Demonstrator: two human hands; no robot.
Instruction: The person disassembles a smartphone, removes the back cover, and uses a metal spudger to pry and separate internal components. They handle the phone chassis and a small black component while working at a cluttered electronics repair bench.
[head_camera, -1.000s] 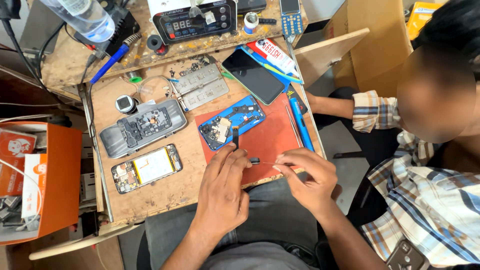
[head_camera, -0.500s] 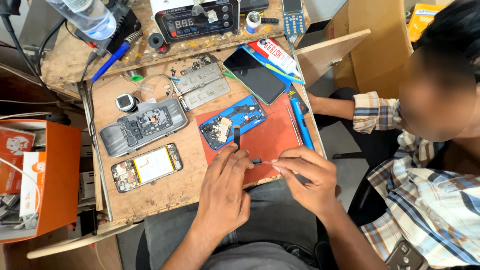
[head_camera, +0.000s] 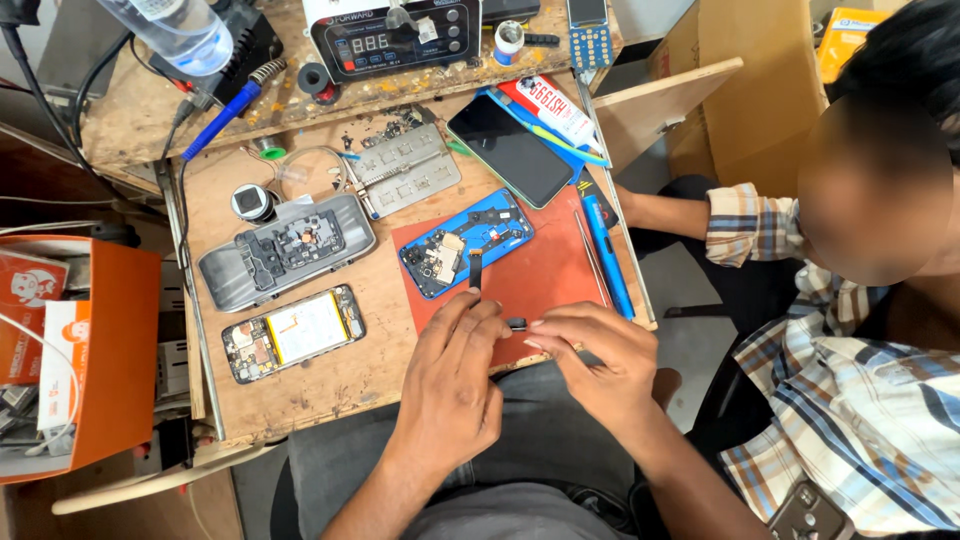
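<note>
Both hands have drawn closer together over the near edge of the red mat (head_camera: 545, 275) since a second ago, closing on a small dark part (head_camera: 516, 324).

Left hand (head_camera: 455, 370) has its fingertips pinched together at that part, with a short black strip standing up above them toward the blue phone frame (head_camera: 466, 243); right hand (head_camera: 600, 360) lies curled with its fingertips together, touching the part from the other side, so the piece sits between the two hands near the bench's front edge. Room is tight: blue pen tool (head_camera: 605, 255) and tweezers (head_camera: 590, 255) lie just to the right by the bench edge, the opened phone (head_camera: 293, 332) and grey phone shell (head_camera: 287, 250) to the left. Bare wood shows only in front of the opened phone.
</note>
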